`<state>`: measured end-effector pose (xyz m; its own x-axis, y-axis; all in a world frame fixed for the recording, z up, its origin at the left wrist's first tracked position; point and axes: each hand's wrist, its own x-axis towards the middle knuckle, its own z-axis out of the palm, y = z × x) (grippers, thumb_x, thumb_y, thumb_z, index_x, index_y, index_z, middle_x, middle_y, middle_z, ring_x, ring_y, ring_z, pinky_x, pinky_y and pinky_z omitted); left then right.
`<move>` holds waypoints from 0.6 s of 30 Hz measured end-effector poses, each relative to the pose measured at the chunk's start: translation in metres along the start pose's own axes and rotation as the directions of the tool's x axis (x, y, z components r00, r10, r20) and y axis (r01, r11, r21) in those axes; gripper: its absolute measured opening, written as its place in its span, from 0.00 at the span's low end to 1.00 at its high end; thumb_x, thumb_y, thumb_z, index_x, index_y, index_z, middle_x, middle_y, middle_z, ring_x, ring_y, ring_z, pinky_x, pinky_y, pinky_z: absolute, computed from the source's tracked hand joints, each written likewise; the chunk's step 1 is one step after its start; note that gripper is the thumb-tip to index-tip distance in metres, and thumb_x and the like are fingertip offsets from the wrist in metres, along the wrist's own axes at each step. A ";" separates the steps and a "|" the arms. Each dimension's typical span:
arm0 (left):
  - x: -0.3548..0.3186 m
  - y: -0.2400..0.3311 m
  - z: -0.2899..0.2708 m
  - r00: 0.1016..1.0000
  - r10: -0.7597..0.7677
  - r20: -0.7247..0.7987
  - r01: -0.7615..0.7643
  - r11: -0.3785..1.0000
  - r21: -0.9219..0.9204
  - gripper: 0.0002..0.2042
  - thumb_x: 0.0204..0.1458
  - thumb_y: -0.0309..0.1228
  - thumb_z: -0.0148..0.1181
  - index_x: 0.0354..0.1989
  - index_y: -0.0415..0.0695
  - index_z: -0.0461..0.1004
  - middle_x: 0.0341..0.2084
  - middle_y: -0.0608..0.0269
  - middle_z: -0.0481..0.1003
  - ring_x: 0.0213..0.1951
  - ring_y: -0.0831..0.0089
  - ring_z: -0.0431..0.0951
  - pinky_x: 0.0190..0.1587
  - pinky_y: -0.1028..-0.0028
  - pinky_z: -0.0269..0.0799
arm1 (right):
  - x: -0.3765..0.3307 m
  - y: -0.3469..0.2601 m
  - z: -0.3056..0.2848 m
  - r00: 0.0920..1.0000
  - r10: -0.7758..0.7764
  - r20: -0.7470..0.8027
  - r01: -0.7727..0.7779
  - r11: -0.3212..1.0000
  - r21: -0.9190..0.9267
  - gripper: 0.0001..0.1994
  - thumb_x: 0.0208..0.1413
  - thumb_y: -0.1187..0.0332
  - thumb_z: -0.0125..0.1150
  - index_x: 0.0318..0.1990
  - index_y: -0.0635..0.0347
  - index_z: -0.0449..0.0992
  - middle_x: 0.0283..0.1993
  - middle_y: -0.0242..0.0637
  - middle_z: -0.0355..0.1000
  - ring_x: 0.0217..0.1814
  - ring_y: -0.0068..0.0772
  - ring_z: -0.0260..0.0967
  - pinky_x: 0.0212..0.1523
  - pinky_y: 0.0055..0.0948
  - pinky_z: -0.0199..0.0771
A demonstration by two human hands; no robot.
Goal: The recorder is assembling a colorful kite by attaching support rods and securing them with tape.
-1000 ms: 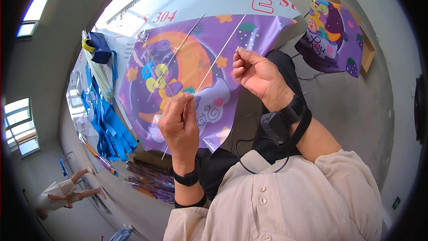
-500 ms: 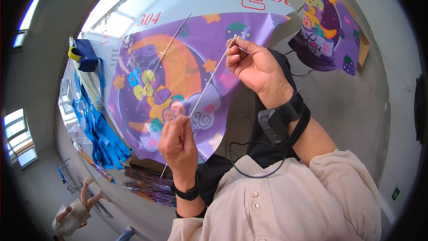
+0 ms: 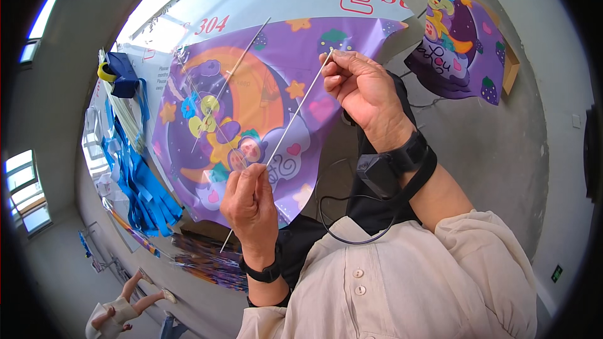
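Note:
A thin white rod (image 3: pixel 294 119) runs slantwise between my hands. My left hand (image 3: pixel 250 204) pinches it low down, with its tail poking out below the fist. At the rod's upper end, my right hand (image 3: pixel 367 91) holds the tip between thumb and fingers. Beneath lies a purple sheet (image 3: pixel 286 50) printed with a cartoon bear, a moon and stars; it looks like a kite's sail. Another thin rod (image 3: pixel 245 54) lies across that sheet, with a small joint partway along it. Finer lines cross the print, but I cannot tell how they are fixed.
On the left sit a blue tape dispenser (image 3: pixel 121 75) with yellow tape, a bundle of white rods (image 3: pixel 129 122) and blue strips (image 3: pixel 141 191). A second printed purple sheet (image 3: pixel 487 56) hangs at the right over cardboard. Folded printed material (image 3: pixel 210 260) lies lower left. Another person (image 3: pixel 113 317) is farther off.
My hands keep their pinch on the rod and have barely shifted; the right wrist has turned slightly. The distant person at lower left has moved rightward and down in the picture.

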<state>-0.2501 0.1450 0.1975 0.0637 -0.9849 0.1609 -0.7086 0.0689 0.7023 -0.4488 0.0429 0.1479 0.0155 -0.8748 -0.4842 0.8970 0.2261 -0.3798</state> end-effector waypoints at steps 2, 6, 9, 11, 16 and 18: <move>-0.001 0.001 -0.003 1.000 0.026 -0.009 -0.025 0.999 0.035 0.05 0.45 0.15 0.59 0.31 0.35 0.74 0.20 0.66 0.67 0.20 0.82 0.61 0.22 0.81 0.54 | -0.002 -0.002 0.000 0.997 -0.065 0.030 0.068 0.994 -0.082 0.03 0.54 0.75 0.56 0.33 0.66 0.71 0.33 0.40 0.72 0.28 0.23 0.67 0.27 0.18 0.69; -0.001 0.005 -0.012 0.992 0.116 -0.043 -0.108 0.981 0.163 0.08 0.41 0.15 0.60 0.31 0.39 0.75 0.17 0.63 0.65 0.16 0.73 0.63 0.19 0.76 0.56 | -0.003 -0.008 -0.001 0.971 -0.202 0.131 0.238 0.886 -0.398 0.03 0.53 0.75 0.57 0.29 0.64 0.73 0.28 0.37 0.73 0.26 0.18 0.67 0.26 0.16 0.68; -0.002 0.009 -0.017 0.979 0.197 -0.056 -0.176 0.947 0.270 0.10 0.40 0.15 0.59 0.32 0.39 0.75 0.18 0.61 0.67 0.18 0.70 0.67 0.19 0.75 0.60 | -0.003 -0.012 -0.002 0.964 -0.197 0.181 0.260 0.853 -0.453 0.03 0.52 0.75 0.58 0.29 0.63 0.74 0.27 0.35 0.74 0.25 0.17 0.67 0.25 0.16 0.68; -0.004 0.012 -0.018 0.967 0.246 -0.073 -0.215 0.931 0.296 0.09 0.41 0.14 0.59 0.32 0.37 0.75 0.19 0.60 0.67 0.19 0.71 0.67 0.21 0.76 0.60 | -0.003 -0.012 -0.003 0.960 -0.188 0.208 0.266 0.843 -0.467 0.02 0.52 0.75 0.59 0.29 0.63 0.74 0.27 0.34 0.74 0.24 0.17 0.66 0.25 0.15 0.68; -0.007 0.017 -0.020 0.965 0.249 -0.077 -0.218 0.934 0.282 0.08 0.43 0.14 0.58 0.33 0.35 0.74 0.20 0.58 0.67 0.20 0.70 0.67 0.22 0.75 0.61 | -0.003 -0.013 -0.005 0.962 -0.156 0.224 0.239 0.878 -0.414 0.02 0.51 0.74 0.60 0.31 0.62 0.74 0.27 0.34 0.73 0.24 0.16 0.65 0.23 0.15 0.65; -0.008 0.018 -0.021 0.972 0.231 -0.045 -0.209 0.935 0.286 0.08 0.43 0.14 0.58 0.33 0.35 0.74 0.20 0.58 0.67 0.20 0.69 0.67 0.22 0.75 0.61 | -0.003 -0.012 -0.006 0.962 -0.141 0.233 0.226 0.893 -0.390 0.02 0.51 0.74 0.60 0.31 0.62 0.74 0.26 0.34 0.73 0.24 0.16 0.65 0.22 0.14 0.65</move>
<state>-0.2491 0.1576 0.2235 -0.0702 -0.9341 0.3501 -0.8768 0.2251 0.4249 -0.4624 0.0453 0.1493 -0.0092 -0.9734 -0.2287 0.6323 0.1715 -0.7555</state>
